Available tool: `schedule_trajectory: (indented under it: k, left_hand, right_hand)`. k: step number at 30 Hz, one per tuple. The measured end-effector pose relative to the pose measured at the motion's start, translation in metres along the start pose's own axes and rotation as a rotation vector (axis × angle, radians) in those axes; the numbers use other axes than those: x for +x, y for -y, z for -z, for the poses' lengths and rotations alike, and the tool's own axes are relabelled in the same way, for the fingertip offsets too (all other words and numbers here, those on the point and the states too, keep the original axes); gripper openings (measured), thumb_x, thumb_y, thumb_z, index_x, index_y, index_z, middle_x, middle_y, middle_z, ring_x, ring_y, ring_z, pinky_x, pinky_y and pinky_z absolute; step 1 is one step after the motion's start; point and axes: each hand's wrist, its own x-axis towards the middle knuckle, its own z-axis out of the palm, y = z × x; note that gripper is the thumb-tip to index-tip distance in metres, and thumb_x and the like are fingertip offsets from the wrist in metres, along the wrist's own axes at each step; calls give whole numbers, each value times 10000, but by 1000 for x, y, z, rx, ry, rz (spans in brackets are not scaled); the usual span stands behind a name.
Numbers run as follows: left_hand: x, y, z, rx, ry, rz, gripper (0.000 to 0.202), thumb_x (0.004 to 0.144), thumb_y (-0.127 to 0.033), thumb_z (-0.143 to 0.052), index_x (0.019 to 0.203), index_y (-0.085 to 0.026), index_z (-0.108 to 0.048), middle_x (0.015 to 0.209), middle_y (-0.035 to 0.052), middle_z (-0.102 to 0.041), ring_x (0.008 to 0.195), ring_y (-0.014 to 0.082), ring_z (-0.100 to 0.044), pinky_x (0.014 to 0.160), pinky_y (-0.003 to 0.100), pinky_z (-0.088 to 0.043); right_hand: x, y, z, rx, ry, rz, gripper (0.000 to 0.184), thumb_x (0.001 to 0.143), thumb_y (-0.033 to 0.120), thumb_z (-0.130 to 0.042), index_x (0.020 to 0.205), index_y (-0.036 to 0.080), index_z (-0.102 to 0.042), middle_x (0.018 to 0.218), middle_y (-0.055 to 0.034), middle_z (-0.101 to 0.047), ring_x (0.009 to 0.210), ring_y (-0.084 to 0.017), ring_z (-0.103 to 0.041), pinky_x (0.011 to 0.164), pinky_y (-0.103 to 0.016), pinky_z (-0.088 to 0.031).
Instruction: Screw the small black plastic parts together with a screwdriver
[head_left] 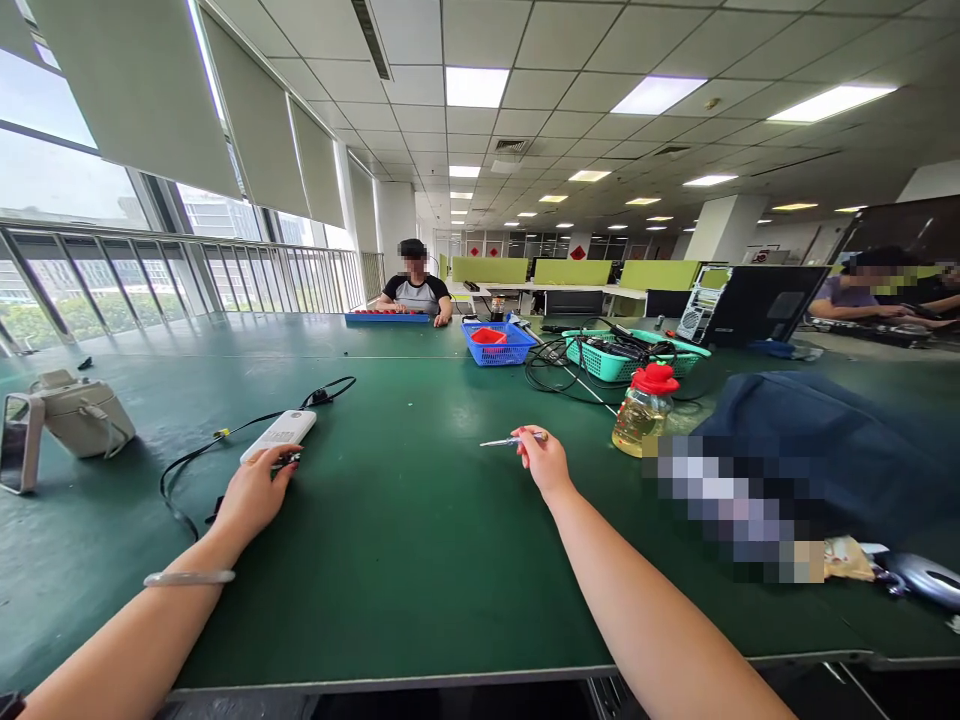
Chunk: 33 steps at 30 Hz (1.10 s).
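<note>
My right hand [544, 460] is closed in a pinch around a slim, pointed silver tool [498, 442], held above the table with its tip to the left. Whether the tool is a screwdriver, a pen or tweezers I cannot tell. On the left, my left hand [259, 490] is closed, with a small dark object [288, 459] at its fingertips, too small to name. Those fingers lie against the near end of a white, rectangular device with printing on it [281, 432]. A black cable [196, 455] loops beside this device and past the hand.
A beige bag [86, 412] stands far left. To the right are a red-capped bottle [643, 415], a dark blue cloth bag [817, 440] and a green basket [600, 358] of cables. Behind stands a blue basket [499, 350]. A person [415, 290] sits across the green table [420, 560].
</note>
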Motion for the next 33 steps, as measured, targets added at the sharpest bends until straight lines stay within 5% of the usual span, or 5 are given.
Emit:
schedule_trajectory:
  k: [12, 33]
  left_hand:
    - [0, 17, 24, -165, 18, 234, 371, 771, -315, -520, 1116, -277, -650, 1112, -31, -649, 904, 160, -625, 820, 238, -481]
    - [-1, 16, 16, 180, 165, 133, 457, 826, -497, -483, 1143, -230, -674, 1158, 72, -692, 995, 256, -645, 801, 316, -480]
  right_hand:
    - [-5, 8, -2, -34, 56, 21, 332, 761, 518, -604, 764, 193, -666, 560, 29, -522, 423, -101, -413, 425, -252, -340]
    - [-5, 11, -1, -79, 81, 55, 353, 776, 536, -602, 785, 192, -679, 580, 15, -537, 453, -112, -434, 439, -255, -346]
